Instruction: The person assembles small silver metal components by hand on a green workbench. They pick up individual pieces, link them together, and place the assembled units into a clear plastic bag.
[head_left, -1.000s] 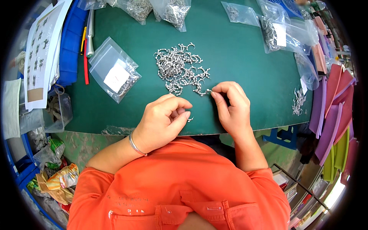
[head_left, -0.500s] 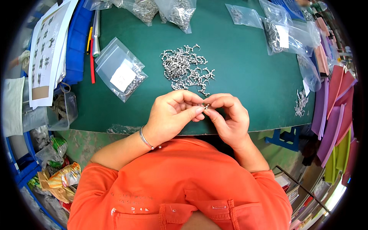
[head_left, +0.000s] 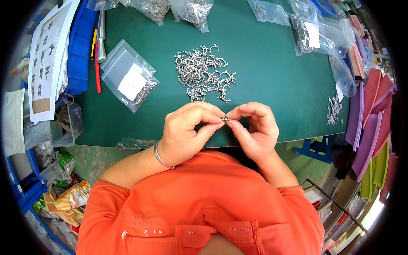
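My left hand (head_left: pixel 185 129) and my right hand (head_left: pixel 258 131) meet near the front edge of the green table. Between their fingertips is a small beaded silver metal piece (head_left: pixel 227 120). Thumb and forefinger of each hand pinch it from either side, hiding its ends. Just beyond my hands lies a loose pile of curved beaded silver metal pieces (head_left: pixel 193 70). To the left of that pile, clear zip bags (head_left: pixel 127 78) with a white label hold more small metal parts.
Clear bags of metal parts (head_left: pixel 197 15) lie along the far edge. More bags (head_left: pixel 302 36) sit at far right, above a small heap of thin silver pieces (head_left: pixel 334 109). Left are a red pen (head_left: pixel 98 70), a blue bin (head_left: pixel 83 55) and picture sheets (head_left: pixel 49 59).
The fingers of both hands have shifted slightly around the beaded piece, and more of it shows between them. My left fingers are drawn together more. The whole view has moved a little.
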`<state>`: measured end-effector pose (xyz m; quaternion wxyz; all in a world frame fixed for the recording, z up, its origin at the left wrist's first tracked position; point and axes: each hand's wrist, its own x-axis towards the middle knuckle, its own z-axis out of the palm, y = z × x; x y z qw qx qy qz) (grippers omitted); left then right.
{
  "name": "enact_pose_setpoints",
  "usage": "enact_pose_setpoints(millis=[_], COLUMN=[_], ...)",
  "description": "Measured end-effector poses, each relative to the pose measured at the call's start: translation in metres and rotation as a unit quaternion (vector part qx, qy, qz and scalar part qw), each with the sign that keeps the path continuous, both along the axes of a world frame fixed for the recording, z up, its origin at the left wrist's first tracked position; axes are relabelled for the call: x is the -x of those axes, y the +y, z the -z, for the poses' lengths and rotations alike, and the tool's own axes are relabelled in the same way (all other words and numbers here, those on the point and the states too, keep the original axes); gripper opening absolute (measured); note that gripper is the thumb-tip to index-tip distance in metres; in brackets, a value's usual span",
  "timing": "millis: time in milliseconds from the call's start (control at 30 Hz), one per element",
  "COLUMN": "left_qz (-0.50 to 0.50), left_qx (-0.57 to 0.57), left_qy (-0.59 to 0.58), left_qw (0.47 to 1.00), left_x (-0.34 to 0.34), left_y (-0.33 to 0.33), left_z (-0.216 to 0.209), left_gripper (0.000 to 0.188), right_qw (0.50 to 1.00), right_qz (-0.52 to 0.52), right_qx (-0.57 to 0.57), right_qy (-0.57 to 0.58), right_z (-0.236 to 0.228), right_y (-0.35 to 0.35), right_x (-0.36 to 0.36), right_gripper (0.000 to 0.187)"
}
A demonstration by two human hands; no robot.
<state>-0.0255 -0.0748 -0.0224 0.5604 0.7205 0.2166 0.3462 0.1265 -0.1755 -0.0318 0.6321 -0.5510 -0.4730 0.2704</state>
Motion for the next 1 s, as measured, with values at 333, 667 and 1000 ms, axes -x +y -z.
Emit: enact_pose_setpoints(millis=[333,667,1000], left_qz=[0.009,0.085,0.047], left_qx=[-0.166,-0.227,0.399], left_qy=[0.055,0.181,0.054], left_qw=[0.984,0.953,0.914], left_x=[0.003,0.009,0.014], left_y=[0.006,0.01,0.019], left_z=[-0.006,-0.01,-0.014], left_gripper=[0.023,0.02,0.01], right_qw=[0.978,0.921,0.962], right_qz=[-0.04,0.004,-0.011], right_qx=[0.043,0.107,0.092], right_qy=[-0.201,-0.375,-0.258], right_z=[-0.019,-0.016,-0.014], right_y=[-0.003,0.027,0.021], right_x=[-0.019,-0.024,-0.023], right_gripper=[0.018,0.016,0.014])
